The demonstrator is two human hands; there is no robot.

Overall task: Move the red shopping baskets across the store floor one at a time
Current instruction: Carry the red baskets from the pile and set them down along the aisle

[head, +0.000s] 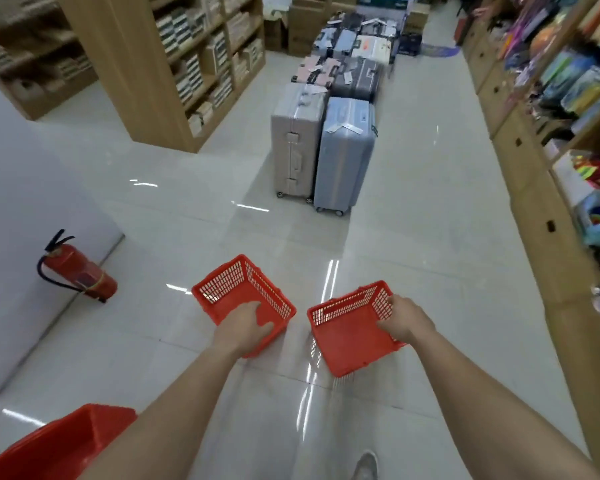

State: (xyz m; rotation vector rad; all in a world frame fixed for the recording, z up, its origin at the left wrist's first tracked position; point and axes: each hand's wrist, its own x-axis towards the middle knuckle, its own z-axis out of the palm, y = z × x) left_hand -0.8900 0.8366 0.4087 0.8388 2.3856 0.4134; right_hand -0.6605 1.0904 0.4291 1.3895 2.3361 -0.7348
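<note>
Two small red mesh shopping baskets hang above the shiny tiled floor in front of me. My left hand (245,325) grips the near rim of the left basket (236,292), fingers curled inside it. My right hand (404,318) holds the right-hand rim of the right basket (347,337), which is tilted towards me. A third red basket (63,445) shows at the bottom left corner, partly cut off by the frame and by my left arm.
A red fire extinguisher (78,268) leans against the white wall at left. Rows of suitcases (323,150) stand ahead in the aisle's middle. Wooden shelving (174,64) rises at the far left, stocked shelves and cardboard boxes (541,202) line the right. My shoe (366,465) shows below.
</note>
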